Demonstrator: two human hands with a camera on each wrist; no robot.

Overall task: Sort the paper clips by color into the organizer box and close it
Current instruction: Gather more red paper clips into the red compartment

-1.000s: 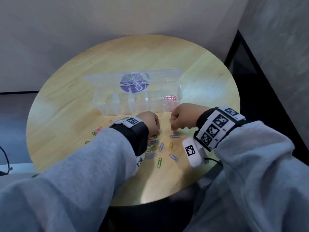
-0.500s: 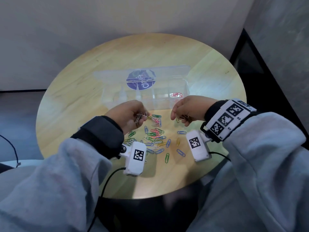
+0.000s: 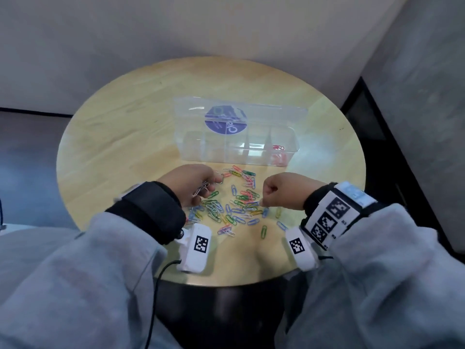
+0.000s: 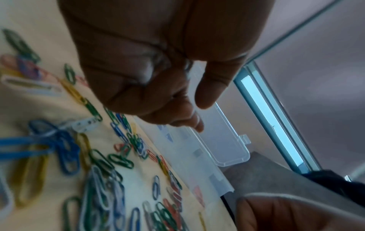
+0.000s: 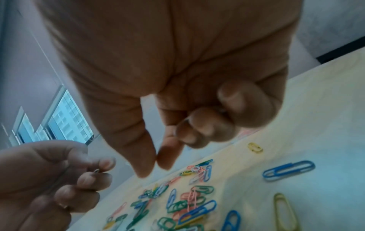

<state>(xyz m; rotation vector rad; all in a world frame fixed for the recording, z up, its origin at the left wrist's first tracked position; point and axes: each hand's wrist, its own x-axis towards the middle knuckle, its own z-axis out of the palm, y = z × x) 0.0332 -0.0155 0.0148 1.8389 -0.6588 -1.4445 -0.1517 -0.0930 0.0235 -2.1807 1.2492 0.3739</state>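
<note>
Loose paper clips [image 3: 236, 205] in blue, green, red, yellow and white lie in a heap on the round wooden table [image 3: 125, 137]. Behind the heap stands the clear organizer box [image 3: 239, 147], its lid open at the back, with red clips [image 3: 278, 148] in the rightmost compartment. My left hand [image 3: 206, 187] hovers at the heap's left and grips a small bunch of pale clips [image 3: 201, 190]. My right hand [image 3: 263, 201] is curled, thumb and forefinger tips together just over the heap [image 5: 187, 203]. A glint of wire [image 5: 221, 110] shows inside its curled fingers.
The box's purple round sticker [image 3: 226, 119] shows through the raised lid. Stray clips [image 3: 263, 231] lie near the table's front edge. A wall runs behind the table and a dark gap [image 3: 377, 137] lies to its right.
My left hand has lifted off the table and turned, showing the clips it holds. My right hand has dropped from mid-air to the heap. The head view has shifted.
</note>
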